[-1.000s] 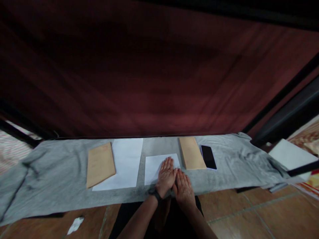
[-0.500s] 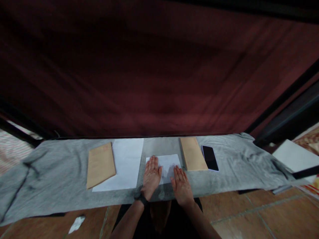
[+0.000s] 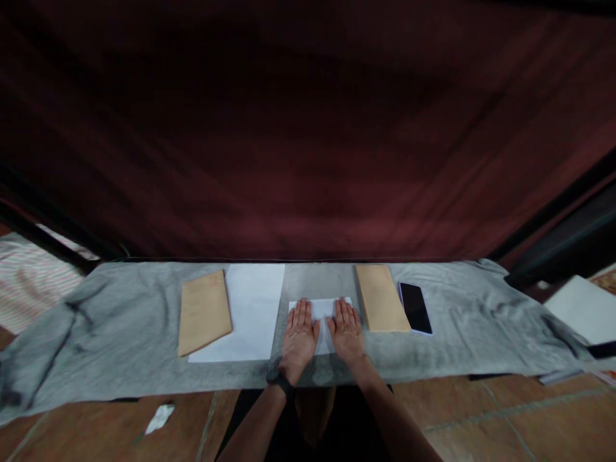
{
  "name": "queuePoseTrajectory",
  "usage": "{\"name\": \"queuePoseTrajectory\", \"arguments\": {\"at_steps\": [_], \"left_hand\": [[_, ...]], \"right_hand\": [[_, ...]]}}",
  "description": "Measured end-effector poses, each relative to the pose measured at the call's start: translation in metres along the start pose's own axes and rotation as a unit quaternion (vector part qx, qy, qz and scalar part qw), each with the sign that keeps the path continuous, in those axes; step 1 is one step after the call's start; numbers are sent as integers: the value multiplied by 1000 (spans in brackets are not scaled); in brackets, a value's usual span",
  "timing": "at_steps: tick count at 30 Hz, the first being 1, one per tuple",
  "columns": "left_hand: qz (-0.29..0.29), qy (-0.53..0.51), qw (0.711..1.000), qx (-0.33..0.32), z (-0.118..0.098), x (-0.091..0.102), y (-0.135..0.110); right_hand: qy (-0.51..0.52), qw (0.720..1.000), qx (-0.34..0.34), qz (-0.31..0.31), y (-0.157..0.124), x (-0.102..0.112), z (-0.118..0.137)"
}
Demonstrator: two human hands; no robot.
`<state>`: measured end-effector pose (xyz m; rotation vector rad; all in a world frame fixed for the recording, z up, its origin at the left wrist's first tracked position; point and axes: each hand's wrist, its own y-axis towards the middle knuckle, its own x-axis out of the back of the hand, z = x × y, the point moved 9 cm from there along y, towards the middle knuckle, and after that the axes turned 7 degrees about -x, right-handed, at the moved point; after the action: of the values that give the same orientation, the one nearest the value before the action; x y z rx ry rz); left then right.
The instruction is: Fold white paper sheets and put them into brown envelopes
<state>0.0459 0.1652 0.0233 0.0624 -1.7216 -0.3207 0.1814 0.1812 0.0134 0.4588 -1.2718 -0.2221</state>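
A folded white sheet of paper [image 3: 323, 309] lies on the grey cloth in front of me. My left hand [image 3: 299, 337] rests flat on its left half, fingers stretched forward and a dark band on the wrist. On the right half my right hand [image 3: 346, 333] also lies flat, with its thumb close to the left one. Both palms cover much of the paper. Just right of it is a stack of brown envelopes [image 3: 381, 300]. Larger white sheets [image 3: 255, 314] lie to the left, partly under another brown envelope [image 3: 205, 312].
A phone [image 3: 416, 308] with a dark screen lies right of the envelope stack. The grey cloth [image 3: 462, 321] covers the narrow table. Behind it hangs a dark red fabric [image 3: 308, 160]. A crumpled white scrap [image 3: 160, 418] is on the tiled floor.
My right hand has moved forward and up onto the folded paper, level with my left hand. The left hand stays flat on it. The whole view has shifted slightly.
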Motion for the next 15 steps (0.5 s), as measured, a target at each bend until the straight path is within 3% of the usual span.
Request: {"name": "queuePoseTrajectory", "arguments": {"at_steps": [8,15], "left_hand": [[-28,-9,998,54,9,3,-6],[-106,-10,992,70,8,18,-39]], "right_hand": [[-14,1000,-5,-12,-4,3,-1],[-14,1000,-10,-13,-5,3,-2]]}}
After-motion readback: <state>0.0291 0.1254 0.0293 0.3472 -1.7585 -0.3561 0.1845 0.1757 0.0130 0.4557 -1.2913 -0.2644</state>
